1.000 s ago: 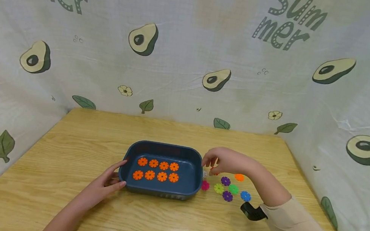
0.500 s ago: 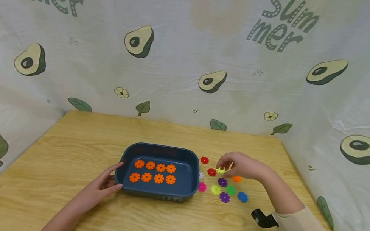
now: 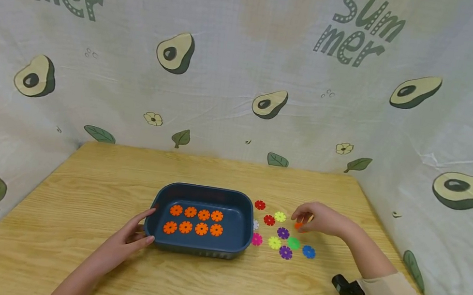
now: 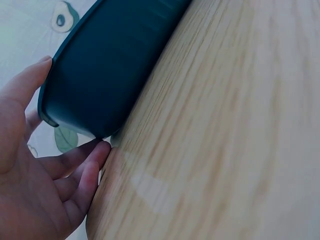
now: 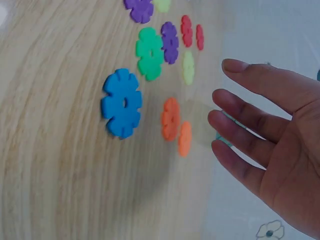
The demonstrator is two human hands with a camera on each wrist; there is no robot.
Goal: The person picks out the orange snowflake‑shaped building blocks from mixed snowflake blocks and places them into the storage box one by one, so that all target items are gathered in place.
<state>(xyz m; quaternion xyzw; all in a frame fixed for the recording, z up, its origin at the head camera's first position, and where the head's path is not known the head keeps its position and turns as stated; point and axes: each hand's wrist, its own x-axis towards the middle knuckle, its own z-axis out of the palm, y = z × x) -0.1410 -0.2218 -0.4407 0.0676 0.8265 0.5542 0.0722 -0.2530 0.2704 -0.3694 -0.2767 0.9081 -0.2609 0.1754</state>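
Note:
A dark blue plastic tub (image 3: 224,253) stands on the table, with two rows of orange snowflake building discs (image 3: 185,227) laid flat inside. My left hand (image 3: 126,234) grips its left end, thumb and fingers at the rim; the left wrist view shows the tub's outer wall (image 4: 115,65) beside the fingers. To the tub's right, my right hand (image 3: 318,218) hovers with spread, bent fingers that hold nothing. Beneath it lie two orange discs (image 5: 170,120), partly covered by the fingers in the head view. A blue disc (image 5: 121,103) and a green disc (image 5: 149,53) lie nearby.
Between tub and right hand are scattered red (image 3: 269,220), yellow (image 3: 275,243), purple (image 3: 286,252) and pink discs (image 3: 256,239). A white disc (image 3: 256,225) lies against the tub's right side. A printed cloth (image 3: 223,68) surrounds the wooden table (image 3: 120,168) at back and sides.
My right hand has moved rightward from beside the tub, over the yellow disc, to the orange ones, uncovering red and yellow discs. The left hand stays at the tub.

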